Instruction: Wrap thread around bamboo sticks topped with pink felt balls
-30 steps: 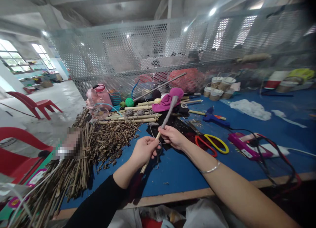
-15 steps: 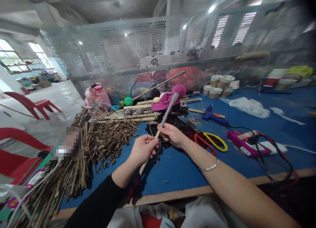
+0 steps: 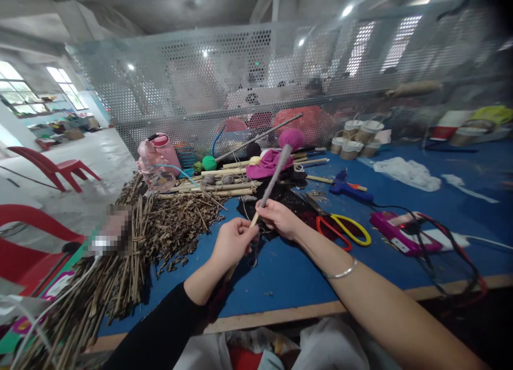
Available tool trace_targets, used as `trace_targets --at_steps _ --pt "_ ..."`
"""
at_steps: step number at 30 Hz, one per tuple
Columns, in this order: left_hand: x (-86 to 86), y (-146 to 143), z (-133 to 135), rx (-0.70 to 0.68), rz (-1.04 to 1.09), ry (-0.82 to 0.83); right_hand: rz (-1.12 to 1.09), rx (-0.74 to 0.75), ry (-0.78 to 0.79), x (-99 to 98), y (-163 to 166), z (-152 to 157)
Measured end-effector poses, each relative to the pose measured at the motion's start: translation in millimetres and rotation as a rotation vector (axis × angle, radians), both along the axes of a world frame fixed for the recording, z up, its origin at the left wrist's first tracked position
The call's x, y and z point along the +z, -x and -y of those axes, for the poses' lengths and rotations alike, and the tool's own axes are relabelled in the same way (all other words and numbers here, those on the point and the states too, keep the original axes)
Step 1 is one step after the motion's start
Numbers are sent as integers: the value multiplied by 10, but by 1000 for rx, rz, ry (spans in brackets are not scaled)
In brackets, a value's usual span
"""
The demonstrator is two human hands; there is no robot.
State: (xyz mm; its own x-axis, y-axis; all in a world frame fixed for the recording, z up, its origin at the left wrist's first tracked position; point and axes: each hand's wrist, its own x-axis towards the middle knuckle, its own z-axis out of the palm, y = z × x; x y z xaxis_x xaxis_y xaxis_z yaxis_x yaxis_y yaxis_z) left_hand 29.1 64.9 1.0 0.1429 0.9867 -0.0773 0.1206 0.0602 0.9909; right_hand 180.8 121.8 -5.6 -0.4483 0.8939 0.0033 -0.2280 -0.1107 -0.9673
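My left hand [image 3: 232, 244] is closed around the lower bare part of a thin wooden stick [image 3: 269, 190]. Grey yarn is wound over the stick's upper half, which points up and away from me. My right hand [image 3: 277, 218] pinches the stick just above the left hand, at the lower end of the grey winding. A loose grey strand [image 3: 253, 252] hangs below the hands over the blue table [image 3: 288, 274].
A heap of dry twigs and stalks [image 3: 160, 231] fills the left. Red-and-yellow scissors [image 3: 340, 228], a blue glue gun [image 3: 348, 189], a pink device with cables [image 3: 396, 232], pink cloth [image 3: 268, 164], a pink bottle [image 3: 160, 156] and paper cups [image 3: 356, 140] lie beyond. Perforated metal screen behind.
Both hands stay on the stick. The stick has tipped slightly more upright and my hands have shifted a little; the view has drifted slightly.
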Motion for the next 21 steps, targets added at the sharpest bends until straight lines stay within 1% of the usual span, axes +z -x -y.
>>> trace_targets --at_steps 4,6,7,9,12,13,14,16,19,21 --pt "95 -5 -15 -171 325 253 -107 54 19 65 -22 27" --pt "105 -3 -13 -218 383 324 -112 79 42 57 -18 23" --pt "94 -2 -10 -223 365 327 -96 78 52 39 -12 15" --pt "49 2 1 -170 229 234 -36 49 48 -10 3 -8" --pt "-19 2 11 9 -53 -18 45 6 -1 -68 17 -35" --pt "-29 1 9 42 -98 -61 51 1 -14 -73 17 -37" --pt "-31 -2 3 47 -97 -66 46 0 -19 -68 14 -34" --pt "-14 -7 -16 -4 15 16 6 11 -4 -36 4 -18" --pt "29 -2 -48 -116 267 187 -82 50 45 22 -9 14" --pt "42 13 -58 -180 366 262 -109 73 65 36 -9 25"
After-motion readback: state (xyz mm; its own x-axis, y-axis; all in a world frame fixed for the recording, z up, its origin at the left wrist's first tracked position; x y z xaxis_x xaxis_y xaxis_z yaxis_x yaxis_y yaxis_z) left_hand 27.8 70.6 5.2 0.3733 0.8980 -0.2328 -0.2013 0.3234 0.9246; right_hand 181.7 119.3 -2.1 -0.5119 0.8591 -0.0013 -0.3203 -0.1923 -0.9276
